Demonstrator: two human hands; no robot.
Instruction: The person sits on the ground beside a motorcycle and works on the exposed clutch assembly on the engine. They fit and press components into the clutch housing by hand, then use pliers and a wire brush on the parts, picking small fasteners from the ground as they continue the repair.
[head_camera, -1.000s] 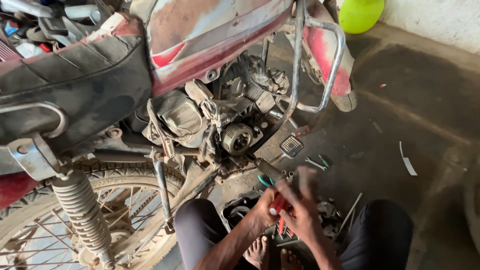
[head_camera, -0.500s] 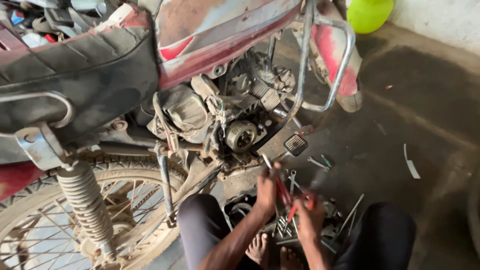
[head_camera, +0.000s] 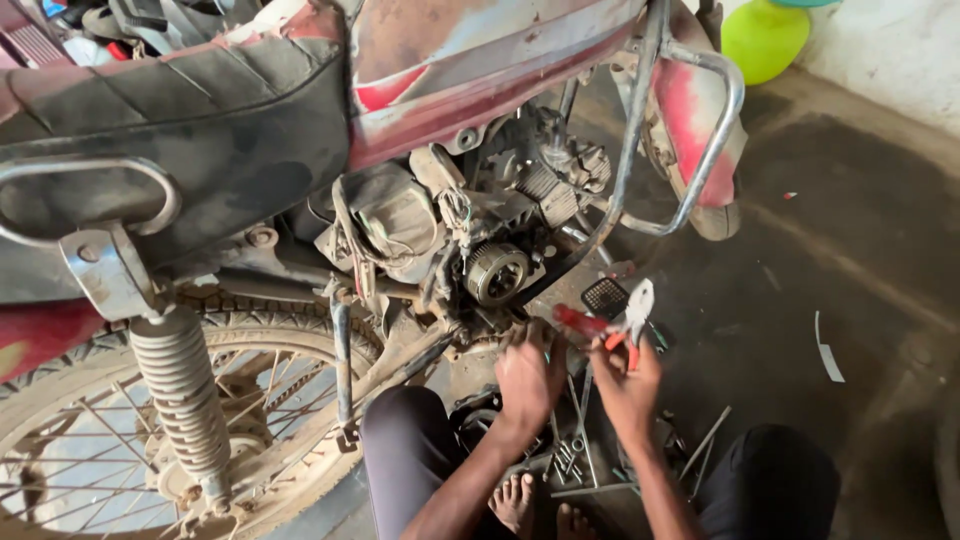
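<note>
A worn red motorcycle (head_camera: 420, 70) stands in front of me with its engine (head_camera: 470, 235) exposed and a round toothed part (head_camera: 497, 272) showing. My left hand (head_camera: 527, 375) reaches up to the underside of the engine, fingers bent against the metal; whether it grips anything is hidden. My right hand (head_camera: 628, 388) is just to its right and holds red-handled pliers (head_camera: 632, 318) with the silver jaws pointing up. One red handle sticks out toward my left fingertips. My knees and bare feet (head_camera: 535, 505) are below.
Loose spanners and metal rods (head_camera: 575, 455) lie on the dark oily floor between my legs. The rear wheel (head_camera: 110, 440) and shock spring (head_camera: 180, 395) are at the left. A chrome crash guard (head_camera: 700, 170) sits at the right, and a green container (head_camera: 765, 38) stands by the far wall.
Both hands have come up from the tools on the floor to the bottom of the engine. The pliers now stand higher, jaws up.
</note>
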